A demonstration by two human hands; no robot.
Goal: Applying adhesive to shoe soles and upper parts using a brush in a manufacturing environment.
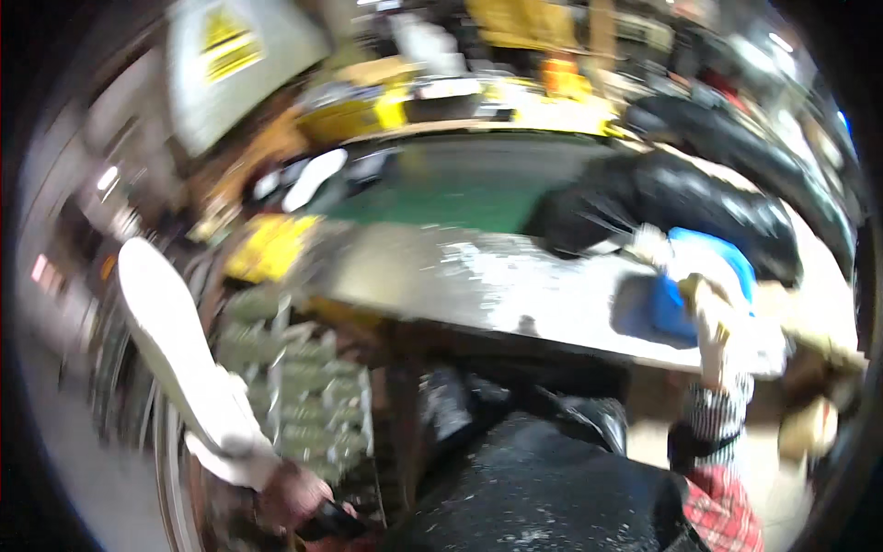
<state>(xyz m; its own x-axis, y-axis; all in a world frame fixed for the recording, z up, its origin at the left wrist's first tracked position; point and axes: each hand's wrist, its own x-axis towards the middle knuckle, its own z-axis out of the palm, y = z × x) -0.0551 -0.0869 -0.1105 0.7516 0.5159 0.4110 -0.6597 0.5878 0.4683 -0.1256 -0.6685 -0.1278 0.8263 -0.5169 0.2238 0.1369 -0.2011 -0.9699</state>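
Glossy black sheeting (pixel 533 488), flecked with white, is spread along the lower edge. At far left, a long white shoe with a pale sole (pixel 175 331) is held raised beside the table, one end gripped by the fingers of the left hand (pixel 294 497). Behind it, a pale panel (pixel 189 106) is marked with a yellow warning sign (pixel 225 41). Next, olive-green, bumpy rows (pixel 313 396) are seen below the metal-topped table (pixel 497 285), which is backed by a dark green flat surface (pixel 460 198) and blurred yellow boxes. Farther right, a bulky, shiny black form (pixel 690 202) is seen behind a blue container (pixel 676 308). Beside that is placed the right hand (pixel 713 331); whether its fingers are closed cannot be told. Pale flooring (pixel 777 488) is shown below.
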